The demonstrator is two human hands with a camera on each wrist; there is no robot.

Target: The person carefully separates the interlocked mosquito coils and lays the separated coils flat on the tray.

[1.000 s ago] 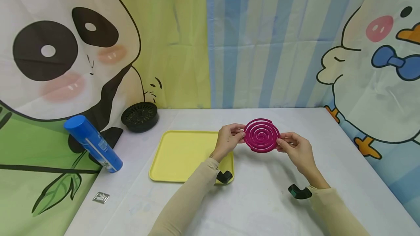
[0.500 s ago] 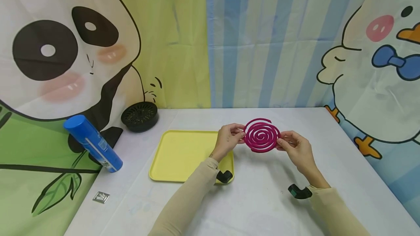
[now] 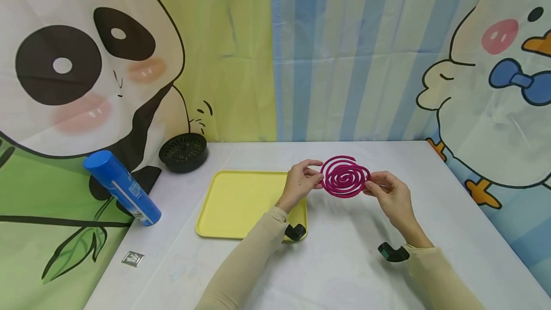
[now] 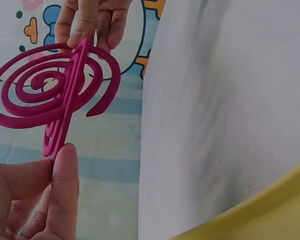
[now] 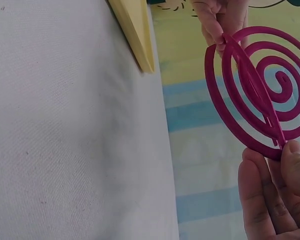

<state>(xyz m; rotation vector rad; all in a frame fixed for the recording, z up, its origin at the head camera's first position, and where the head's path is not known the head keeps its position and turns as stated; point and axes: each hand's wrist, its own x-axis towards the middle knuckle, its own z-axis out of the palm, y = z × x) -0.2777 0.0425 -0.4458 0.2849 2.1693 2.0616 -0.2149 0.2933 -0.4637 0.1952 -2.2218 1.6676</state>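
Note:
Above the table, both hands hold a pair of magenta mosquito coils (image 3: 344, 194), their spirals crossing each other. My left hand (image 3: 298, 184) pinches the left edge between thumb and fingers; my right hand (image 3: 391, 200) pinches the right edge. In the left wrist view one coil (image 4: 20, 122) tilts out across the other, which is seen nearly edge-on, its lower end between the left thumb and fingertips (image 4: 65, 170). The right wrist view has the tilted coil (image 5: 217, 107) fanned away from the edge-on one, with the right thumb (image 5: 295, 167) at their lower meeting point.
A yellow tray (image 3: 241, 204) lies left of the coils, partly under the left forearm. Farther left are a black round slotted holder (image 3: 184, 154), a blue spray can (image 3: 129, 193) and a small silver metal piece (image 3: 132, 259). Printed curtains stand behind the white table (image 3: 336, 262).
The flat, tightly stacked disc has spread, its spirals now skewed and crossing. My right hand has shifted slightly right and up; the left has barely moved.

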